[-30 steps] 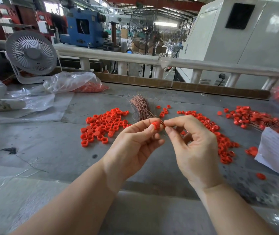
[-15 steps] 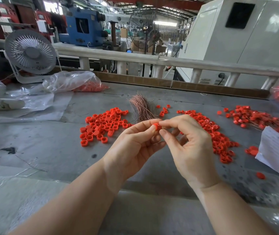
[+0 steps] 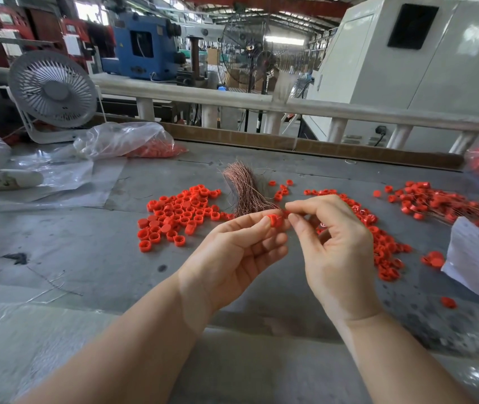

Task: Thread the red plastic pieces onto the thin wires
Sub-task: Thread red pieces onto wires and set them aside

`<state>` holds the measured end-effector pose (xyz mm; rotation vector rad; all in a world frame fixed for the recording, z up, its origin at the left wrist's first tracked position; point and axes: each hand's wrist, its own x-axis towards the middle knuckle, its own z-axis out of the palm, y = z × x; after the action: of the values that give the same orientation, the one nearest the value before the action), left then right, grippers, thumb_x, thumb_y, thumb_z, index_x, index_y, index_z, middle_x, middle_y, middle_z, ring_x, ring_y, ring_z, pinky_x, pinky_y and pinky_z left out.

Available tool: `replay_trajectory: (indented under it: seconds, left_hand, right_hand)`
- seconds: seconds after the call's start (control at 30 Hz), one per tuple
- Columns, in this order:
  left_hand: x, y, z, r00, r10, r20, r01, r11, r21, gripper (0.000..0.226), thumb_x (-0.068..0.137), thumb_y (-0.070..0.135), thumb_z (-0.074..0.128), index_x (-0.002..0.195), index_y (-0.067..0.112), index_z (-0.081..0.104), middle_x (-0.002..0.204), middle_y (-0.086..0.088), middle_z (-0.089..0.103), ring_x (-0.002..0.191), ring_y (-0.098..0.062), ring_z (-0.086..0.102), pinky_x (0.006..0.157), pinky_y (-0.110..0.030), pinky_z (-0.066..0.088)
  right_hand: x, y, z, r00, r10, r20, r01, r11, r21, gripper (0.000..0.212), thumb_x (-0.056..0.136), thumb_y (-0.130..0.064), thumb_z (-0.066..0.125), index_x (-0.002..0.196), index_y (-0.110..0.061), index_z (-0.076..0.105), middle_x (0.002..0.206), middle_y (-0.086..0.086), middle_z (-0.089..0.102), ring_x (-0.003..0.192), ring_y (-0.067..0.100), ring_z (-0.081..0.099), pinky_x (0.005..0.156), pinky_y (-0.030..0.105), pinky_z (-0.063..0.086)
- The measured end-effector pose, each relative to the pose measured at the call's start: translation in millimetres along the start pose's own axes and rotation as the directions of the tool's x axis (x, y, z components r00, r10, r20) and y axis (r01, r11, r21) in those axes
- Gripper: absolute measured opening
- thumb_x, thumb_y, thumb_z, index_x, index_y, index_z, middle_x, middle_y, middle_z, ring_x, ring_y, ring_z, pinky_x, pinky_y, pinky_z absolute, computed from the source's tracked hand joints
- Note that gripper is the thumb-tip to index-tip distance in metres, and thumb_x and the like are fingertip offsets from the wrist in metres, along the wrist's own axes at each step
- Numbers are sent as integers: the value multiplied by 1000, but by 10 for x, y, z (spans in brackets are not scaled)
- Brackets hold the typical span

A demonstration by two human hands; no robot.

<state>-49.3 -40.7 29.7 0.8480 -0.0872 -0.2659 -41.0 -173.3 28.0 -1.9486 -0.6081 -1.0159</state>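
1. Red plastic pieces (image 3: 178, 212) spread in a loose heap left of centre on the grey worktop (image 3: 57, 246); second trail of red pieces (image 3: 384, 252) running back-left to front-right under and past the right hand; third batch, already on wires (image 3: 442, 201), lying far right.
2. White machine housing (image 3: 407, 71) rising beyond the pale rail (image 3: 232, 102) along the worktop's far edge; blue machine (image 3: 142, 53) further back on the left. No legible writing on either.
3. White desk fan (image 3: 53, 93) standing at the back-left corner, clear plastic bag (image 3: 124, 141) with red parts just beside it.
4. White paper sheet (image 3: 477, 258) at the right edge, faint printed lines too small to read.
5. Bare worktop open in front of the left heap and toward the near edge, with a dark scrap (image 3: 16, 257) and a few loose strands.
6. Bundle of thin copper wires (image 3: 244, 191) lying between the two heaps, fanned at the far end.
7. Left hand (image 3: 232, 258) raised above the worktop, palm turned up and inward, thumb and forefinger pinching one red cap (image 3: 274, 220); remaining fingers loosely curled.
8. Right hand (image 3: 334, 246) opposite, back toward the camera, thumb and forefinger tips pressed together just beside the cap, apparently on a wire too fine to make out.
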Motion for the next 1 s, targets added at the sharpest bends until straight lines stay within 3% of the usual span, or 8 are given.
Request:
replay_trajectory:
  seconds: [0.27,0.4,0.6,0.83,0.93,1.0]
  left_hand:
    - [-1,-7,13,1000,12,-14,-13,1000,-14,14,72,10,58,82,8,67,83,-12,73,60,-13,67,60,-24,58]
    - [6,-9,11,999,30,-30,-31,999,-36,15,82,8,53,80,9,68,85,-12,73,60,-13,67,59,-25,58]
    - [13,-10,-3,996,78,-45,-77,997,27,13,70,17,60,71,19,73,79,-3,70,73,-11,64,69,-24,56]
    - [0,-26,-15,994,103,-32,-99,990,99,12,71,22,62,78,24,72,100,-9,64,107,-24,53,81,-26,45]
    - [0,-29,-23,994,106,-11,-105,988,110,13,69,22,64,78,25,72,92,-2,69,103,-20,56,79,-26,45]
    - [-10,-23,-22,995,104,4,-103,985,138,13,67,24,65,77,27,73,86,3,69,87,-10,60,69,-20,48]
  right_hand:
    - [7,-2,-11,988,-30,-154,23,999,-46,22,81,-3,64,103,-8,65,98,-3,53,81,20,55,69,38,49]
    - [12,-5,-31,972,-66,-225,42,993,-110,24,79,-4,66,101,-12,60,97,-5,46,81,18,49,74,27,41]
    - [-32,-10,69,994,94,55,-96,994,47,5,83,-17,61,85,-17,66,76,-8,62,66,0,51,66,11,36]
    - [-33,-37,82,978,157,137,-172,980,102,16,79,-29,64,86,-17,70,77,-7,67,65,-1,55,65,8,38]
    - [-21,-54,66,968,198,154,-222,962,158,14,78,-31,67,87,-20,69,77,-8,68,71,2,60,67,10,42]
    - [-12,-58,52,964,217,151,-245,949,201,8,78,-27,68,85,-22,68,75,-10,68,70,1,61,66,10,43]
